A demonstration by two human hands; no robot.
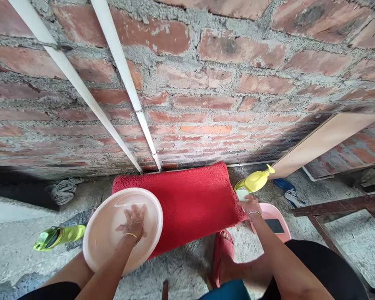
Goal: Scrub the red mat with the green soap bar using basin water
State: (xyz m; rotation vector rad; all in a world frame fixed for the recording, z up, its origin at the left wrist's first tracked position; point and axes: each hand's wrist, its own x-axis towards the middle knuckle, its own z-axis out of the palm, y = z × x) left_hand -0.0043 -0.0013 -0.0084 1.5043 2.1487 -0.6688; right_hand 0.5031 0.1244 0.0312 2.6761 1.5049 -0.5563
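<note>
A large pale pink basin (92,233) sits at the left, overlapping the left end of a red mat (193,204) with a fluffy edge. My left hand (133,223) is down inside the basin, fingers spread, holding nothing; what looks like clear water surrounds it. At the mat's right edge is my right hand (251,206), its fingers bent together and pointing left. A small pale green piece (242,194) shows right by those fingertips; its kind, and whether it is gripped, is unclear. Just beyond stands a yellow pump bottle (256,181).
A pink tub (284,221) with a dark phone (274,226) is right of my right hand. A green bottle (61,236) lies left of the basin. White pipes (125,75) run down the brick wall (206,79). A board (321,141) leans at right, near a wooden frame (337,204).
</note>
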